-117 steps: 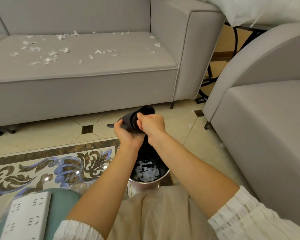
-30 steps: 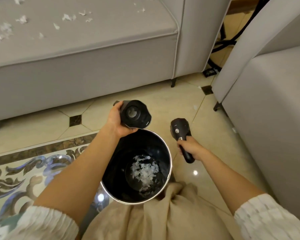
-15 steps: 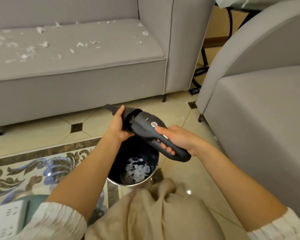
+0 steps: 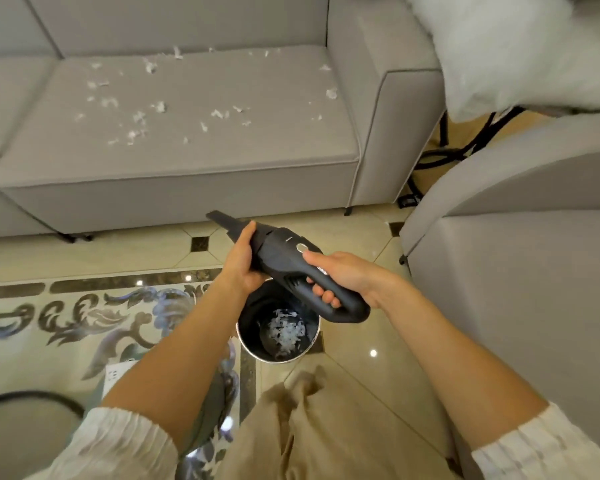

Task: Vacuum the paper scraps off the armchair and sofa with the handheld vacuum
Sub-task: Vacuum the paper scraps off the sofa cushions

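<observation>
Both hands gripping handheld vacuum (image 4: 284, 258) above bin (image 4: 278, 355), paper scraps (image 4: 146, 109) on sofa (image 4: 187, 161)

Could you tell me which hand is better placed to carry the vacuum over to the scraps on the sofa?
Right. The right hand grips the handheld vacuum by its handle near the button; the left hand only holds the front.
</observation>
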Motion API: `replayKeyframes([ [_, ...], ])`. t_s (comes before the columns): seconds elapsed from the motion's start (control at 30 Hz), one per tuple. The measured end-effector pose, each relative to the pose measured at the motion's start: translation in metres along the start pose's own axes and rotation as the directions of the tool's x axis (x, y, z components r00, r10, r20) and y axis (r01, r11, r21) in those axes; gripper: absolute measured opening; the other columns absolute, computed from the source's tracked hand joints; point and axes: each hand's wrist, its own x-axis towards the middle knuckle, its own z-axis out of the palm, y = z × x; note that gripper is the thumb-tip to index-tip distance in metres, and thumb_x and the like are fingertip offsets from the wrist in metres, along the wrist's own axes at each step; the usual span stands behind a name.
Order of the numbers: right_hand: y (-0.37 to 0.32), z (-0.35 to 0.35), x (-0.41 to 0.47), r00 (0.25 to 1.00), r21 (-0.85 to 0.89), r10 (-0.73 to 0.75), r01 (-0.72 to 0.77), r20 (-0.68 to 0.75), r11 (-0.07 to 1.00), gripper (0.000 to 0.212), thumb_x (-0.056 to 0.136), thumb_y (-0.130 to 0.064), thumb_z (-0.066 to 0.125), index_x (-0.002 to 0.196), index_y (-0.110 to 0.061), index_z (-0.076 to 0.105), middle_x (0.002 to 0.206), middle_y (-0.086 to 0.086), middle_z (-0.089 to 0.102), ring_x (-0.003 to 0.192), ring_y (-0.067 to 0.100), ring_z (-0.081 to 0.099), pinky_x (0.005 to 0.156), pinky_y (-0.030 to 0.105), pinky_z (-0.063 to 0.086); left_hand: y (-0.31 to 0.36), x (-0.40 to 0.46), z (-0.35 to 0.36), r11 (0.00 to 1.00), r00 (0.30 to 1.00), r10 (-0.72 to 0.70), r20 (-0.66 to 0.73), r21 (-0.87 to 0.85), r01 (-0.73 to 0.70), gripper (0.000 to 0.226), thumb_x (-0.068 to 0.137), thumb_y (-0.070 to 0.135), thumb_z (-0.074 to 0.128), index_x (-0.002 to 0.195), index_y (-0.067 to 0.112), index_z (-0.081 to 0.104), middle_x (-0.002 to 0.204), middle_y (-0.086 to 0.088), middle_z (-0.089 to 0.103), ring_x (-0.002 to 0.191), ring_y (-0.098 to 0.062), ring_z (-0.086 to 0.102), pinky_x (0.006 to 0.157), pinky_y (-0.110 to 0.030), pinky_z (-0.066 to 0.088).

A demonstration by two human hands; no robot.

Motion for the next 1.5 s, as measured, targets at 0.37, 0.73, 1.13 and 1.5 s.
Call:
replayKeyframes([
  [0.37, -0.18, -0.043, -0.181, 0.998, 0.014, 0.067, -0.067, -0.017, 0.998, 0.047, 0.094, -0.053, 0.052, 0.085, -0.008, 0.057, 0.061, 0.003, 0.057, 0.043, 0.01, 0.048, 0.042, 0.019, 0.043, 0.125, -0.142, 0.17, 0.994, 0.996, 0.083, -0.033, 0.073, -0.08, 0.056, 0.09, 0.048, 0.062, 0.132, 0.013, 0.055, 0.115, -0.012, 0.071, 0.101, -0.027, 0.07, 0.071, -0.038, 0.058],
  [0.73, -0.252, -0.035, -0.206, 0.999, 0.016, 0.035, -0.035, -0.016, 0.999, 0.046, 0.094, -0.052, 0.053, 0.086, -0.008, 0.058, 0.062, 0.003, 0.057, 0.045, 0.01, 0.048, 0.042, 0.018, 0.044, 0.179, -0.169, 0.203, 0.995, 0.996, 0.084, 0.04, 0.049, -0.086, 0.055, 0.093, 0.05, 0.055, 0.131, 0.01, 0.057, 0.116, -0.013, 0.07, 0.101, -0.027, 0.067, 0.077, -0.038, 0.055],
  [1.13, -0.363, 0.036, -0.128, 0.999, -0.083, 0.02, -0.024, -0.043, 0.996, 0.044, 0.095, -0.051, 0.052, 0.087, -0.008, 0.055, 0.064, 0.004, 0.054, 0.045, 0.009, 0.048, 0.041, 0.016, 0.044, 0.318, -0.122, 0.158, 0.984, 0.98, 0.175, 0.092, 0.011, -0.177, 0.053, 0.092, 0.048, 0.057, 0.126, 0.007, 0.06, 0.112, -0.014, 0.071, 0.094, -0.026, 0.069, 0.077, -0.039, 0.055],
  [1.5, -0.456, 0.091, -0.069, 0.977, -0.251, -0.125, 0.079, -0.173, 0.965, 0.045, 0.096, -0.048, 0.05, 0.09, -0.005, 0.058, 0.065, 0.005, 0.056, 0.048, 0.012, 0.048, 0.044, 0.02, 0.043, 0.455, -0.087, 0.127, 0.986, 0.975, 0.154, 0.16, 0.042, -0.163, 0.049, 0.089, 0.043, 0.064, 0.122, 0.006, 0.061, 0.117, -0.013, 0.069, 0.103, -0.029, 0.067, 0.079, -0.042, 0.055],
])
